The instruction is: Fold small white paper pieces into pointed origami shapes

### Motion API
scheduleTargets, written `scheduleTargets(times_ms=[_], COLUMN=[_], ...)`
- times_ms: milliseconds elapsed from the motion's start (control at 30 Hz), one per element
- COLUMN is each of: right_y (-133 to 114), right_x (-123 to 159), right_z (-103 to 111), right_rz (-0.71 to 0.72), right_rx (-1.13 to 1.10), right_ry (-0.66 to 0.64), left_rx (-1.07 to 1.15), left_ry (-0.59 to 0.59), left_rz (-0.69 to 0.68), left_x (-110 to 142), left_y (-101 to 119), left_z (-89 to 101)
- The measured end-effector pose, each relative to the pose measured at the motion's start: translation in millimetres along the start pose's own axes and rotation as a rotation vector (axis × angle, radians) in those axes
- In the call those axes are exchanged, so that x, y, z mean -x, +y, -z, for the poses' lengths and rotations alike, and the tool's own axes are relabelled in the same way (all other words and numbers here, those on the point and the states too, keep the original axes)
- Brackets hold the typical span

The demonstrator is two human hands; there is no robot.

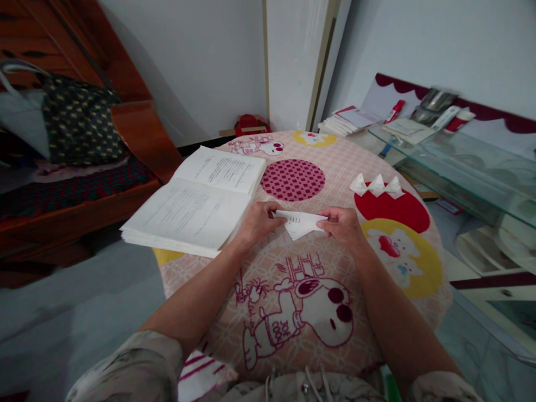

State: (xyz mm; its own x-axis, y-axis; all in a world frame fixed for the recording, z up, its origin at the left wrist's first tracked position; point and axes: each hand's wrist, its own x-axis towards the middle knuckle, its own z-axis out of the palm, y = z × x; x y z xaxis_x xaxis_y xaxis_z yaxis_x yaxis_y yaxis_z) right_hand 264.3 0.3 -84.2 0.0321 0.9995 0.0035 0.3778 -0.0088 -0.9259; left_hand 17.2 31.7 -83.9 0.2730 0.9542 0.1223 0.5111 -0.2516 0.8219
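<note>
Setting: a pale-walled room, with a round table under a pink patterned tablecloth [339, 167] printed with cartoon dogs and coloured spots.

Item, principal: one piece of white paper [300, 221], printed, folded, its long edge away from me and a point toward me. Located over the middle of the tablecloth, between my hands; whether it rests on the cloth or is slightly raised, I cannot tell.

Grip: my left hand [262, 222] pinches the left end between thumb and fingers; my right hand [344, 225] pinches the right end likewise. Neither is free.

Step in hand, in my judgement: folding, part-way through, the paper being flat and lacking the standing form of the finished-looking pieces nearby. The next move would seem to call for matched edges, one end kept steady and a firm thumb along the crease.

Adjacent, left: one thick open book [188, 201], pages up, just beside my left hand.

Adjacent, right: three folded paper pieces [378, 186], peaked, in a row by the red spot.

Outlying: a glass shelf [464, 167] at right, bearing sundries; a wooden bench [136, 131] at left, with a dark patterned bag [84, 120].
</note>
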Motion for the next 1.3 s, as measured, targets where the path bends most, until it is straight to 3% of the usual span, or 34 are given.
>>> scheduleTargets(times_ms=[133, 333, 433, 533, 633, 733, 900, 1067, 1300], right_y=[-1, -9, -6, 2, 12, 18, 20, 21, 16], right_x=[3, 8, 14, 26, 40, 47, 48, 47, 44], right_z=[-2, -5, -7, -9, -11, -11, -11, -17, -14], right_rz=[0.120, 0.562, 0.661, 0.761, 0.836, 0.835, 0.803, 0.711, 0.466], right_rx=[0.179, 0.552, 0.798, 0.987, 0.999, 0.889, 0.756, 0.662, 0.407], right_ry=[0.009, 0.182, 0.165, 0.034, -0.121, -0.215, -0.243, -0.183, -0.107], left_rx=[0.099, -0.020, -0.174, -0.362, -0.513, -0.537, -0.428, -0.385, -0.193], left_ry=[0.052, 0.110, 0.031, -0.119, -0.259, -0.322, -0.387, -0.386, -0.353], left_rz=[-0.033, -0.245, -0.328, -0.379, -0.404, -0.452, -0.576, -0.512, -0.366], left_x=[2, 6, 11, 18, 22, 24, 28, 29, 20], left_y=[1, 0, -1, 0, 5, 10, 11, 7, 2], left_z=[-2.6, -0.4, 1.8, 3.3, 6.9, 10.7, 2.1, -8.9, -1.4])
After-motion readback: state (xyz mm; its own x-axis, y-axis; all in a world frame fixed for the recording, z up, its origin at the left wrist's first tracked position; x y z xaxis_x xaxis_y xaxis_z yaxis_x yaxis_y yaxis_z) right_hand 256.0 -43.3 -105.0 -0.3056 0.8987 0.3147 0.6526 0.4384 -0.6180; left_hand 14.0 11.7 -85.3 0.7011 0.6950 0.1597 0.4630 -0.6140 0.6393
